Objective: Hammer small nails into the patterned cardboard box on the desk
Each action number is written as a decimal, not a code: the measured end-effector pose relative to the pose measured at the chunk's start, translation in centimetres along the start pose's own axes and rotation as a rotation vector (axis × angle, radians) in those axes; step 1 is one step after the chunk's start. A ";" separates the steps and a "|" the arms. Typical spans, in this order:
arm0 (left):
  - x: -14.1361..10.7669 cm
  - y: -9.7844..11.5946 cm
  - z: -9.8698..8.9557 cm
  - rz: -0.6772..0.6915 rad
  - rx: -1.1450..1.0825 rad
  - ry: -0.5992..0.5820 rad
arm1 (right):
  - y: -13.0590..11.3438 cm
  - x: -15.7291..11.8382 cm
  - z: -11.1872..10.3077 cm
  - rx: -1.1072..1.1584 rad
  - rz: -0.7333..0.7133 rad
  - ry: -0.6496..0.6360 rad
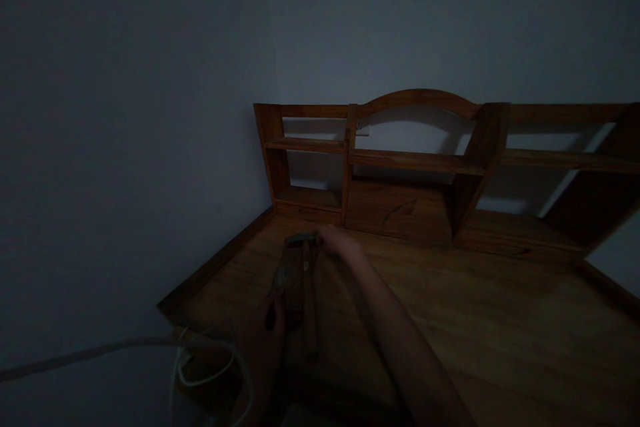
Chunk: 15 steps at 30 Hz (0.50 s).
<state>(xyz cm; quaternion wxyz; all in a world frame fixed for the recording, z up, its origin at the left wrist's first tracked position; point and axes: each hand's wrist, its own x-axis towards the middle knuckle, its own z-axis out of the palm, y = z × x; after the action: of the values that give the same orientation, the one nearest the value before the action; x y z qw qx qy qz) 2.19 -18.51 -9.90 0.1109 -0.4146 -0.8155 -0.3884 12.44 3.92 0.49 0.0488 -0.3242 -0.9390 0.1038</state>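
Note:
A hammer [310, 310] lies on the desk, its head pointing away from me and its wooden handle toward me. Beside and partly under it is a dark reddish-brown, rough, brick-like block [294, 300]. My left hand [267, 327] is closed in a pinch at the near left of this block, on a small pale, slightly shiny thing [283, 276] too dim to name. My right hand [336, 241] reaches to the right end of the hammer head. Its fingers look drawn together; whatever they hold, if anything, is hidden in the dark and blur.
A wooden shelf unit [417, 160] stands along the back of the wooden desk [450, 307]. Pale cable [135, 342] loops over the near left corner by my left forearm. A bare wall [125, 147] rises at the left, with a socket [363, 130] behind the shelves.

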 end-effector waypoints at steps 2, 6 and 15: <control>0.0 0.0 0.0 -0.004 -0.002 -0.001 | -0.1 0.3 -0.5 0.083 -0.073 -0.005; 0.0 0.1 -0.2 -0.029 -0.017 -0.019 | -1.1 1.2 -0.9 0.242 -0.269 -0.110; 0.0 0.9 -0.7 -0.083 -0.052 -0.057 | -4.8 2.2 2.4 0.253 -0.390 -0.146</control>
<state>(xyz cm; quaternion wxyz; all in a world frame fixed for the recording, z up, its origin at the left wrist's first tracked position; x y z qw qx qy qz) 2.72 -18.72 -8.94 0.0606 -0.3943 -0.8243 -0.4018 7.46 1.18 -0.69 0.0400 -0.1198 -0.9644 0.2323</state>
